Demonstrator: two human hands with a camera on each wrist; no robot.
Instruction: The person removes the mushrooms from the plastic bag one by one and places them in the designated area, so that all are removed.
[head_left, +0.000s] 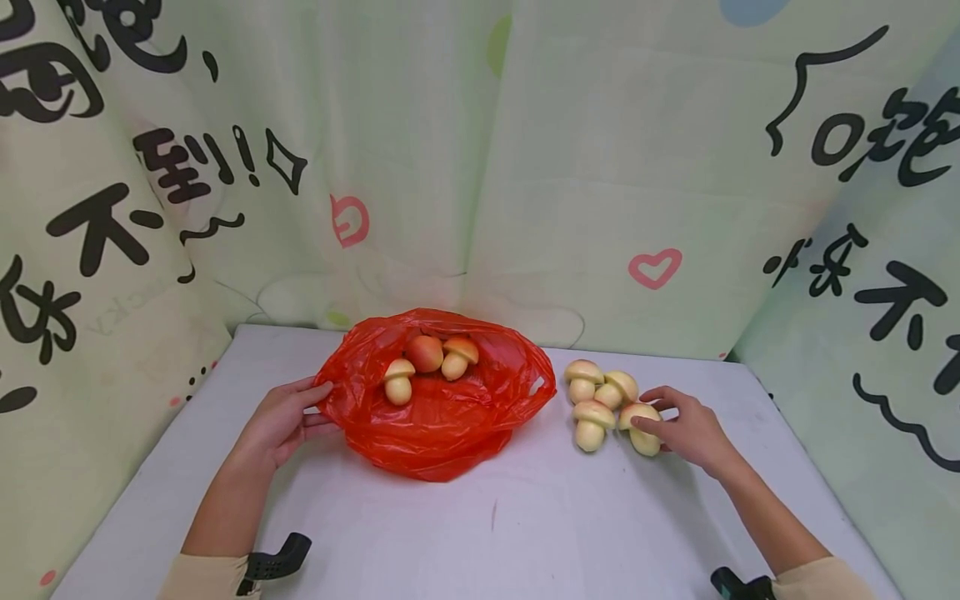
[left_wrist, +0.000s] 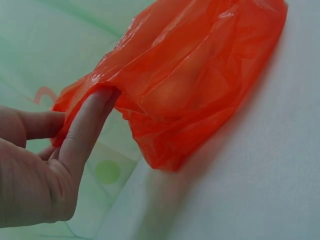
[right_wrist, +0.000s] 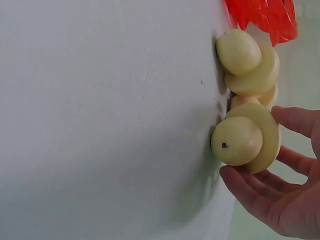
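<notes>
A red plastic bag [head_left: 442, 433] lies with its mouth spread on the table. My left hand [head_left: 288, 421] pinches its left edge, thumb on one side and fingers on the other; the left wrist view shows the film over the fingers [left_wrist: 87, 125]. Inside the bag sit a pale toy mushroom [head_left: 398, 387], another with a reddish cap [head_left: 461, 354], and a round reddish piece [head_left: 424, 353]. To the right, my right hand [head_left: 686, 425] holds a toy mushroom [right_wrist: 240, 140] between thumb and fingers, its stem end facing the right wrist camera.
Beside the held mushroom stand three more, a front one [head_left: 591, 425], a back one [head_left: 582, 379] and another [head_left: 618, 387] close together. The white table [head_left: 487, 533] ends at a printed curtain [head_left: 480, 167] behind and at both sides.
</notes>
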